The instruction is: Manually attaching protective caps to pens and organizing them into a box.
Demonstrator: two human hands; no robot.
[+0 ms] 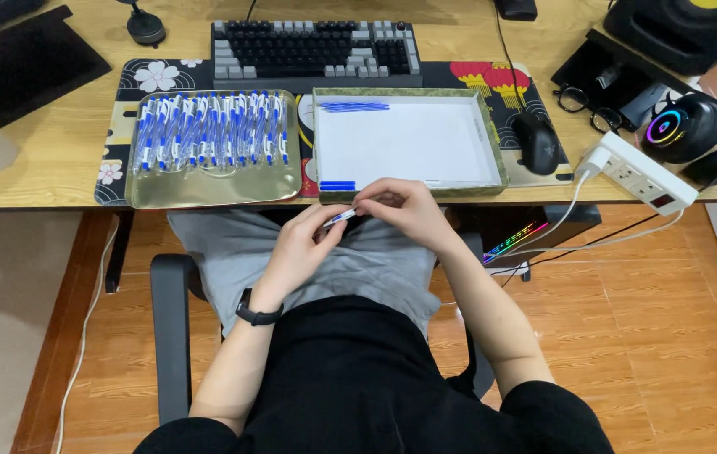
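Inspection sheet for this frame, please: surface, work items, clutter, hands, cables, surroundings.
Surface: wooden desk with patterned desk mat.
Job's things: metal tray of blue-white pens; white-lined box holding blue refills and blue caps.
Clutter: keyboard, mouse, glasses, headset.
Hands: left hand and right hand together hold one pen over the lap.
Cables: white power strip with cord hanging off the desk.
Surroundings: chair, wood floor.

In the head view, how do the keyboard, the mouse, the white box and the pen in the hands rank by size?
1. White box and keyboard: too alike in footprint to rank, and the keyboard lies farther from the camera.
2. Mouse.
3. Pen, mostly hidden by the hands.
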